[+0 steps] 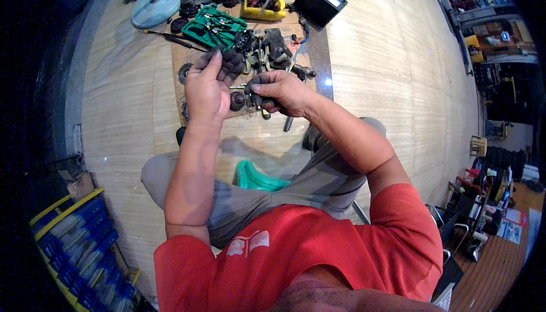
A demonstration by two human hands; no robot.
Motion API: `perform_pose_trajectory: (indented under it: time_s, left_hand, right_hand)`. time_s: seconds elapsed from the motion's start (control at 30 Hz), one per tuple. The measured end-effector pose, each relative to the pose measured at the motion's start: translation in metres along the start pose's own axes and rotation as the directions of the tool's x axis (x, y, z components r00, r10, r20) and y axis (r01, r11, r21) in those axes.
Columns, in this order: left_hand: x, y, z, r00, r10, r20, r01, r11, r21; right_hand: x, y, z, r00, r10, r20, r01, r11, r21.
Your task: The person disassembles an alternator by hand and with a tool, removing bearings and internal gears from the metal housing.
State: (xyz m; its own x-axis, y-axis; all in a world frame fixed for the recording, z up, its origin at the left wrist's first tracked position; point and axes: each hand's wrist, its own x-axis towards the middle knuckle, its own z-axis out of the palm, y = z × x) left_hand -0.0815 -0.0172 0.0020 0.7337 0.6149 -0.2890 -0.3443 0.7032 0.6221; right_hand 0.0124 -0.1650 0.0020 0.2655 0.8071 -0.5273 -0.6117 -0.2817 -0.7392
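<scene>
Head view: shows bare hands close together above a cardboard sheet [182,56] on the floor [131,79].
Thin brassy rod [238,87]: lies in the gap between hands, just left of the right grip, right of the left palm.
Nearer hand: right, by the look of it; rod's right end meets or passes behind the curled fingers, contact hidden.
Rod axis: runs roughly left-right, crosswise to the body, close to level in view.
Rod ends: point left toward the left palm and right toward the right fingers; too small to tell head from tail.
Left hand [213,82]: palm toward camera, fingers away from body, grip loose and unclosed, nothing visible inside.
Right hand [277,91]: reaches in leftward, thumb pressed toward curled fingers; cannot tell whether pinching the rod, another small piece, or nothing.
Round coppery part [237,100]: sits just below the rod in view, between both hands.
Yellow-ended handle [265,114]: pokes out below the right hand, end toward the body.
Black handle [289,123]: stands out right of that, also pointing bodyward.
Green tool tray [209,12]: lies beyond the left hand, slanted, loaded with dark-handled tools.
</scene>
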Motion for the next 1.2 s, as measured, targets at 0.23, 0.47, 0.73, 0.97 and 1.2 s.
perform_pose_trajectory:
  time_s: [0.23,0.47,0.73,0.97,1.2]
  left_hand:
    - [0.001,0.008,0.000,0.999,0.026,0.022,-0.026,1.000,0.002]
    - [-0.001,0.009,0.000,0.999,0.008,0.036,-0.007,1.000,-0.026]
    - [-0.003,0.008,0.000,1.000,0.003,0.023,-0.003,1.000,-0.014]
    - [-0.005,0.004,0.000,0.996,-0.002,0.086,0.003,1.000,-0.009]
    - [-0.016,-0.006,0.010,0.995,0.004,0.104,-0.009,0.998,0.055]
  right_hand:
    - [0.001,-0.001,-0.003,0.999,-0.039,0.011,0.040,0.993,-0.113]
    - [-0.001,-0.002,-0.003,0.996,-0.083,0.013,0.084,0.977,-0.196]
    - [0.002,-0.002,-0.012,0.996,-0.084,0.038,0.091,0.953,-0.289]
    - [0.002,0.000,-0.015,0.974,-0.165,0.158,0.213,0.906,-0.367]
    - [-0.006,-0.006,-0.007,0.965,-0.217,0.145,0.253,0.912,-0.321]
